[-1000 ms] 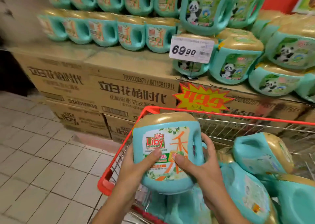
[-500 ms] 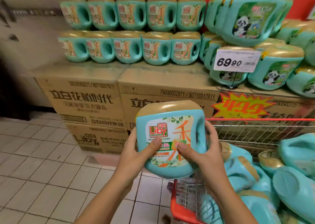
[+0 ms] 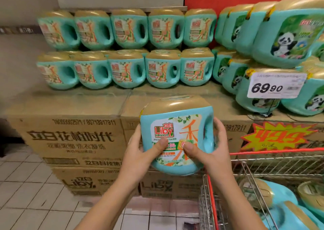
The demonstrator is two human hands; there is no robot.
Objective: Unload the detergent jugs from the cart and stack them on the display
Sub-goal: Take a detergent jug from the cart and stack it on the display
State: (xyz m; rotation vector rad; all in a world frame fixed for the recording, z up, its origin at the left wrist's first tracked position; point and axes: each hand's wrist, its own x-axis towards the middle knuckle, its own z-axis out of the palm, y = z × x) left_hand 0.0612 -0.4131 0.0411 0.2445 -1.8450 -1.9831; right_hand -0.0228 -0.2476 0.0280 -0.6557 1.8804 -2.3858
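The left hand [image 3: 139, 152] and right hand [image 3: 213, 151] had fingers [image 3: 219, 127] clamped on the Liby detergent jug [image 3: 175, 124], held mid-frame short of the carton display [image 3: 78, 105], where its slick sides might have slipped floorward.

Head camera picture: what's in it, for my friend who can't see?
A left hand and right hand hold a teal detergent jug upright before matching jugs stacked in two rows on cardboard boxes. A red cart with more jugs stands at lower right.

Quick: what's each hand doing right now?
Left hand: grips the jug, thumb on its label.
Right hand: grips the same jug at its handle side.
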